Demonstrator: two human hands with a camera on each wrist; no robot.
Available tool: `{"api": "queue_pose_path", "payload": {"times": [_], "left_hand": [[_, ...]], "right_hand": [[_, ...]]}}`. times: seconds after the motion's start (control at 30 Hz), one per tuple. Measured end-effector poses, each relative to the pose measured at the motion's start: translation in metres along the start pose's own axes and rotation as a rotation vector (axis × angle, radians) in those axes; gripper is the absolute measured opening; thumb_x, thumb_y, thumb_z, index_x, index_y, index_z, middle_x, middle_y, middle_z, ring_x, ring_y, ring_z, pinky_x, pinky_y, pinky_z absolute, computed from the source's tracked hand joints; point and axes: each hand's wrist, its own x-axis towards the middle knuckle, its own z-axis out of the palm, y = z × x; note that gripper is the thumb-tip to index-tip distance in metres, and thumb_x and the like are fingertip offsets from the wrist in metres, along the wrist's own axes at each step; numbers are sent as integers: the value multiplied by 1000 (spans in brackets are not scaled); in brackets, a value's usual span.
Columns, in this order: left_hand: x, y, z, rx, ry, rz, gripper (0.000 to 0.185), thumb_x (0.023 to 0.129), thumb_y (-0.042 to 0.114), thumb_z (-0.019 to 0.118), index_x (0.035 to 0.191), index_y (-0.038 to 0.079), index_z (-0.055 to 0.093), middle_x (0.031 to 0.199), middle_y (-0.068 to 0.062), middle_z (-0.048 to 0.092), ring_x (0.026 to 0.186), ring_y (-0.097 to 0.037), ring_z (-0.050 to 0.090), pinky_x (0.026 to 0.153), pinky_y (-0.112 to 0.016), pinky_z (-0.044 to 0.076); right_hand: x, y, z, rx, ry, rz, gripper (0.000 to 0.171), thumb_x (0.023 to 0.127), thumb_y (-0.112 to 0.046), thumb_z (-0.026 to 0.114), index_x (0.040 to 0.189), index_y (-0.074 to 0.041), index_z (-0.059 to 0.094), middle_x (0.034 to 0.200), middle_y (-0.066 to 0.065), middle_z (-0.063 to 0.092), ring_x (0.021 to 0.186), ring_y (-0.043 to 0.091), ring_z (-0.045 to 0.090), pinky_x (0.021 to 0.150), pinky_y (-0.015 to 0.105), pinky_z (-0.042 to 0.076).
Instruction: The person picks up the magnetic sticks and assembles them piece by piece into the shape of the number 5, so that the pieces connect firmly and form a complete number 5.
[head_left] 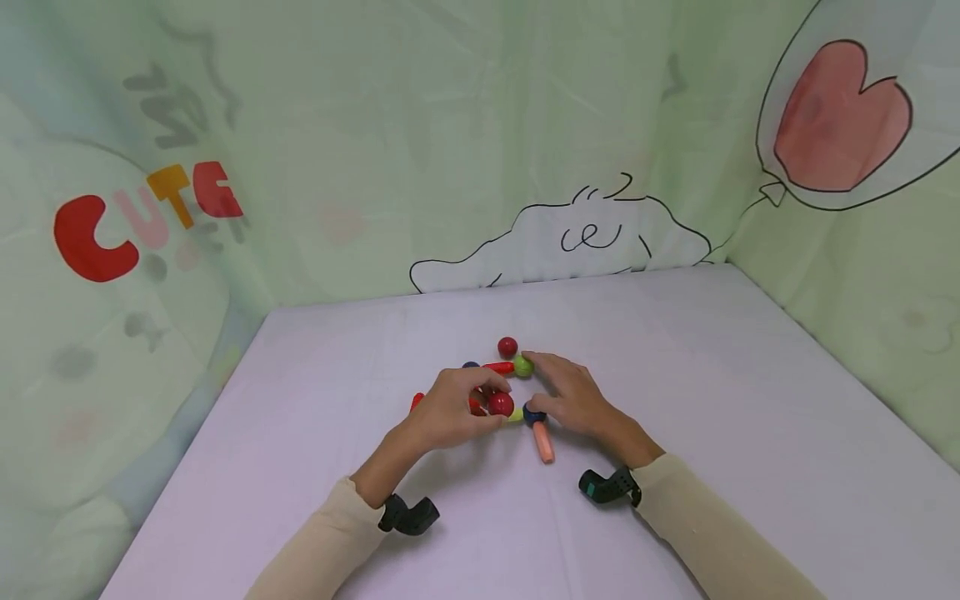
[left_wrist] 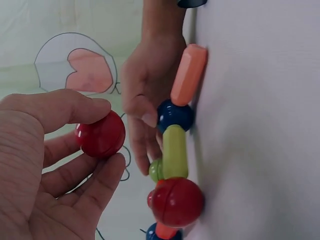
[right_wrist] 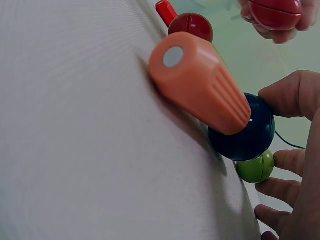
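My left hand (head_left: 450, 408) pinches a red ball (left_wrist: 101, 135) between thumb and fingertips, held up above the other toy pieces. Below it, several balls and rods form a joined chain on the table. A peach rod (head_left: 544, 444) extends from a dark blue ball (right_wrist: 245, 132). From that ball a yellow-green rod (left_wrist: 175, 151) leads to another red ball (left_wrist: 178, 202). My right hand (head_left: 573, 398) touches the blue ball with its thumb, fingertips at a green ball (head_left: 522, 367). A red rod (head_left: 498, 367) meets the green ball. The left hand hides part of the chain in the head view.
A red ball (head_left: 507, 347) lies just beyond the green one. Left of my left hand, the end of a red piece (head_left: 417, 401) shows. The pale tablecloth (head_left: 675, 358) runs back to a printed fabric wall (head_left: 375, 167).
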Motion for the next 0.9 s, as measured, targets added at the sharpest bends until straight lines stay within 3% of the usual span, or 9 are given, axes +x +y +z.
{"api": "queue_pose_path", "payload": {"times": [0.3, 0.9], "left_hand": [[-7, -3, 18, -24, -93, 7, 27, 78, 18, 76, 103, 16, 65, 91, 12, 61, 81, -6, 57, 70, -22, 52], [-13, 13, 49, 147, -253, 131, 29, 79, 23, 75, 106, 20, 65, 98, 15, 56, 92, -1, 51, 73, -11, 46]], "right_hand": [[1, 0, -1, -12, -9, 5, 65, 82, -26, 59, 142, -11, 39, 144, 8, 42, 134, 30, 34, 105, 61, 20], [0, 0, -2, -11, -13, 12, 65, 82, -25, 60, 142, -13, 40, 144, 5, 43, 135, 27, 34, 104, 60, 21]]}}
